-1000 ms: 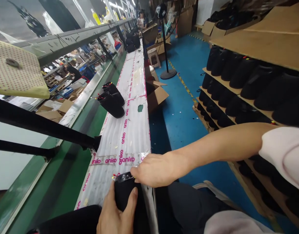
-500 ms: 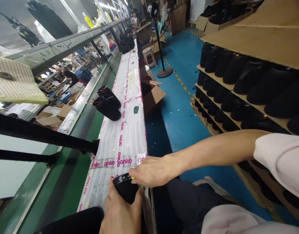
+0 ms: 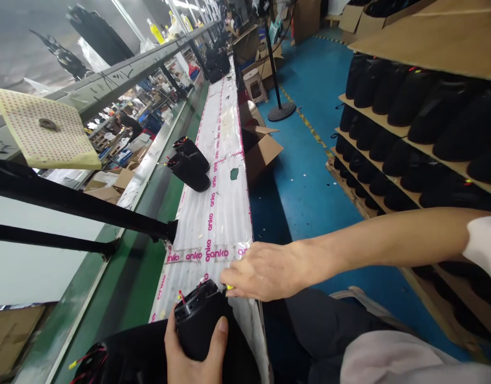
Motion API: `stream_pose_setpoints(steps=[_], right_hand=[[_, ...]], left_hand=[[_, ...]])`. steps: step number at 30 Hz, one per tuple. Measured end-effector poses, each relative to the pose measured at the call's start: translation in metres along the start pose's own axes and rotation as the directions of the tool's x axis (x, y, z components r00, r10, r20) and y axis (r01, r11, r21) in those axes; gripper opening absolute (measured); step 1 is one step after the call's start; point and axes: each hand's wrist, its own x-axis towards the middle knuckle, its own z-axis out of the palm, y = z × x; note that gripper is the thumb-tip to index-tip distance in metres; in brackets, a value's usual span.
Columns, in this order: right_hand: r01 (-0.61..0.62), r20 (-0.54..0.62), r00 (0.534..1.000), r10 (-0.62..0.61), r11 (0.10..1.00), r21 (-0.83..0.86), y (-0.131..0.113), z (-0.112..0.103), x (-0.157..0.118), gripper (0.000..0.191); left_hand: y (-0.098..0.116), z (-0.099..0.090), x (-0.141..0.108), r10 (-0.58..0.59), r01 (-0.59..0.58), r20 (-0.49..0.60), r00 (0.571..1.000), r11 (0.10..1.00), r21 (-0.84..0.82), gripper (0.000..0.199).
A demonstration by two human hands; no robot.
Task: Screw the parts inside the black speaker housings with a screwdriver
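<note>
My left hand [image 3: 197,352] is wrapped round a black cylindrical part [image 3: 199,325], its open end tilted up with red wires showing. Just right of that rim, my right hand [image 3: 265,272] is closed in a pinch, with a small yellow tip showing at its fingers; the rest of what it holds is hidden. At the lower left lies another black cylinder [image 3: 125,352] with red and yellow wires at its end. Two more black cylinders [image 3: 189,165] rest farther up on the white wrapped ledge [image 3: 213,213].
A black metal bar [image 3: 77,202] crosses from the left above the green surface [image 3: 137,272]. Racks of black cylinders [image 3: 409,138] stand at right. An open carton [image 3: 265,154] and a fan stand [image 3: 281,111] are beyond the ledge.
The cylinder in my left hand has tilted, and its open end now shows wires. My right hand has moved slightly away from its rim. The view has shifted, showing the wired cylinder at lower left.
</note>
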Motion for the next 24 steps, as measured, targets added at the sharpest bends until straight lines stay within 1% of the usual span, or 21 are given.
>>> stream_pose_setpoints(steps=[3,5,9,14,17,24], right_hand=[[0.029,0.018,0.999,-0.028,0.997,-0.071,-0.007,-0.001,0.007,0.024],[0.06,0.01,0.998,-0.059,0.991,-0.116,-0.01,0.0,0.013,0.024],[0.104,-0.01,0.994,-0.107,0.981,-0.166,-0.015,0.0,0.019,0.022],[0.135,-0.021,0.989,-0.144,0.963,-0.235,-0.016,0.001,0.018,0.016],[0.121,-0.054,0.988,-0.144,0.947,-0.297,-0.019,0.002,0.015,0.009],[0.078,-0.094,0.989,-0.118,0.935,-0.347,-0.028,0.002,0.009,0.013]], left_hand=[[0.005,0.001,-0.005,-0.032,0.031,-0.057,0.998,0.999,-0.017,0.09],[0.009,0.001,-0.009,-0.041,0.04,-0.073,0.996,0.999,-0.021,0.09],[0.016,0.001,-0.014,-0.07,0.07,-0.066,0.995,0.998,-0.001,0.094],[0.021,0.002,-0.017,-0.117,0.118,-0.064,0.991,0.993,0.015,0.093],[0.024,0.002,-0.018,-0.123,0.124,-0.078,0.989,0.992,0.018,0.096],[0.023,0.003,-0.022,-0.152,0.154,-0.107,0.983,0.988,0.005,0.1]])
